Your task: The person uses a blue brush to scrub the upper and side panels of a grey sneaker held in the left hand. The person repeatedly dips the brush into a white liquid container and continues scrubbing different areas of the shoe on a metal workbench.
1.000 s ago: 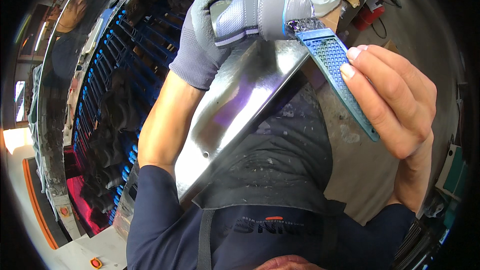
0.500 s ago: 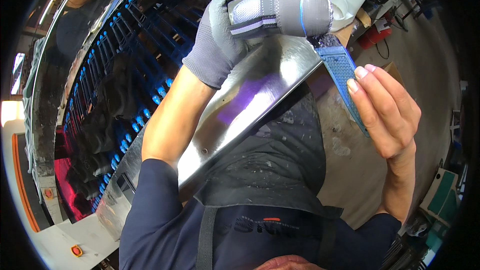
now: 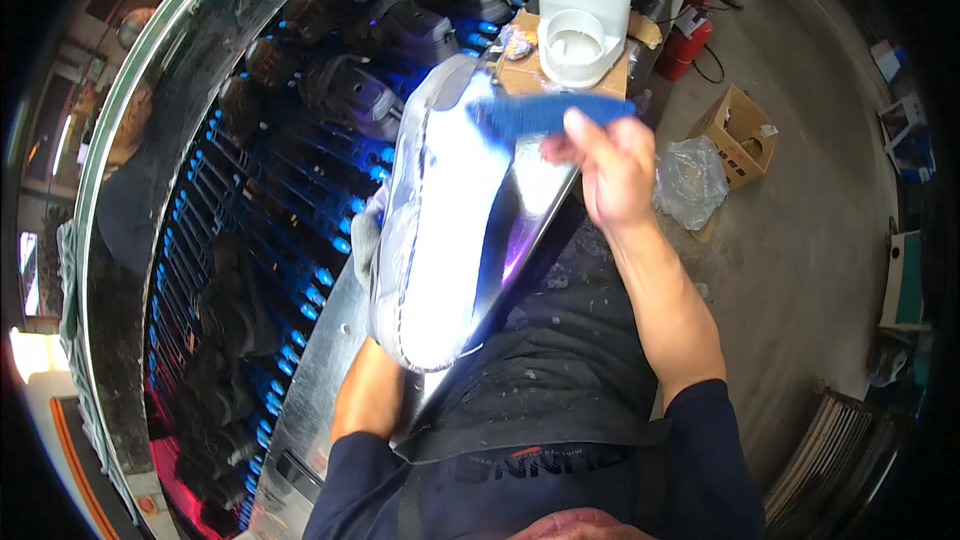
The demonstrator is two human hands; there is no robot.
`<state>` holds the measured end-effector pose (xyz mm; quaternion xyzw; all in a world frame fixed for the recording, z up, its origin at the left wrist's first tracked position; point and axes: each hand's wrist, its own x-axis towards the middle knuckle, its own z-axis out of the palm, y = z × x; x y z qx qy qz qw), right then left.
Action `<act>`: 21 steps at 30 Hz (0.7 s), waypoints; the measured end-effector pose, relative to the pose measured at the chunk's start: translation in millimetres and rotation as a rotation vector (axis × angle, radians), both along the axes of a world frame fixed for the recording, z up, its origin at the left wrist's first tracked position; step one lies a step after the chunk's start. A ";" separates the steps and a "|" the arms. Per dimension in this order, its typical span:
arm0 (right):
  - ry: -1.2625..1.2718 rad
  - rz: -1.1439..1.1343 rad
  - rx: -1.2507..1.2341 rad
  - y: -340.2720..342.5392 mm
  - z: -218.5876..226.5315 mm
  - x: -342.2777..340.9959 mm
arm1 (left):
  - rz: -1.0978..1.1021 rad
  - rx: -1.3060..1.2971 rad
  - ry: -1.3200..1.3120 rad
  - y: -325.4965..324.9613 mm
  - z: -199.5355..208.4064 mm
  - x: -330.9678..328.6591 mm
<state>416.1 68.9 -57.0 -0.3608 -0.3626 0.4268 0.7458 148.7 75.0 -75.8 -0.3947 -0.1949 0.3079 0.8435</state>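
Note:
My left hand (image 3: 366, 240), in a grey glove, grips a grey shoe upper (image 3: 436, 230) from behind; most of its fingers are hidden by the shoe. The pale underside faces up toward me, brightly lit, with a stitched edge around it. In my bare right hand (image 3: 618, 168) is a blue brush (image 3: 560, 114), held by its right end between thumb and fingers. Its left end, blurred by motion, lies over the far end of the underside. Whether the bristles touch there I cannot tell.
On the left, a conveyor rack with blue-tipped rods (image 3: 318, 278) carries dark shoes (image 3: 368, 98). A metal ledge (image 3: 335, 365) runs beside it. Beyond the brush a white plastic container (image 3: 588, 0) stands on cardboard. To the right are a carton (image 3: 737, 140), a clear plastic bag (image 3: 692, 180) and a red fire extinguisher (image 3: 686, 48).
The shoe upper has turned from its side to underside up and come nearer to me. The brush has swung left, from beside the toe onto the underside. The view has shifted too.

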 end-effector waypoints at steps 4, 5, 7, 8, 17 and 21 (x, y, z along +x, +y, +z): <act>-0.440 -0.280 0.090 27.3 -14.2 -16.3 | 0.161 0.588 1.033 3.6 -31.5 -7.1; -0.887 -0.490 0.443 18.5 -11.7 -18.1 | 0.137 0.567 0.955 5.2 -35.4 -5.8; -1.084 -0.484 0.603 -18.3 -14.8 -41.8 | 0.158 0.554 0.858 12.6 -41.5 -14.5; -1.102 -0.406 0.652 -39.9 -16.3 -52.2 | 0.187 0.560 0.830 16.5 -51.3 -19.1; -0.206 0.040 0.019 -18.7 15.5 -27.4 | 0.210 0.693 0.806 27.5 -42.7 -21.8; -0.225 -0.190 0.067 28.7 17.5 -8.1 | 0.206 0.658 0.873 20.1 -44.2 -10.6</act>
